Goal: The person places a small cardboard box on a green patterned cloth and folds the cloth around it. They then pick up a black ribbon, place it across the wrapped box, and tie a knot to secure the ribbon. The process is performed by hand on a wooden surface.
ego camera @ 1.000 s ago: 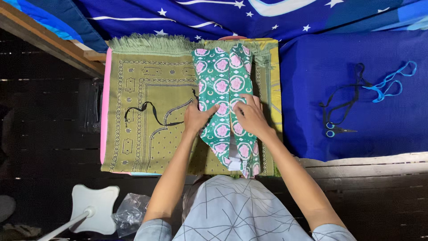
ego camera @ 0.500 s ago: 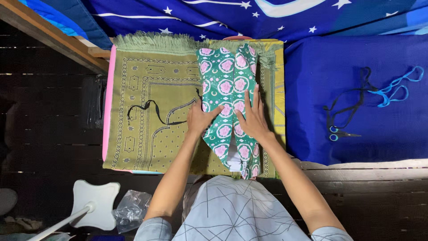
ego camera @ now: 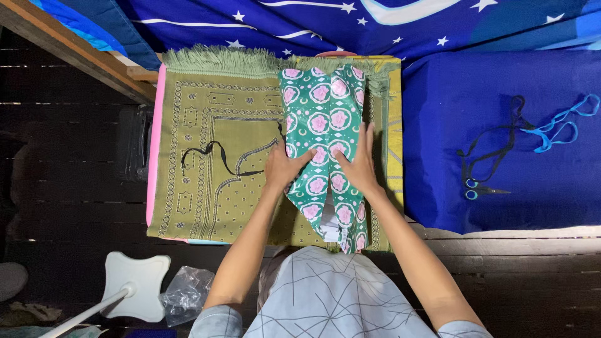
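A green cloth with pink flower medallions [ego camera: 322, 109] lies folded into a long strip on an olive fringed mat [ego camera: 213, 188]. My left hand [ego camera: 283, 167] rests flat on the strip's left edge, fingers pointing right. My right hand [ego camera: 357, 163] presses flat on the strip's right half, fingers stretched away from me. Both palms lie on the cloth without gripping it. A white underside shows at the near end of the strip [ego camera: 330, 218].
A black strap [ego camera: 213, 155] lies on the mat's left part. To the right, a blue cloth [ego camera: 501, 87] carries black and blue straps [ego camera: 551, 128] and small scissors [ego camera: 479, 188]. A white stand base [ego camera: 134, 294] and a clear plastic bag [ego camera: 184, 294] sit on the dark floor.
My right hand has flattened and stretched its fingers farther up the cloth. My left hand stays at the left edge. The view shifted slightly.
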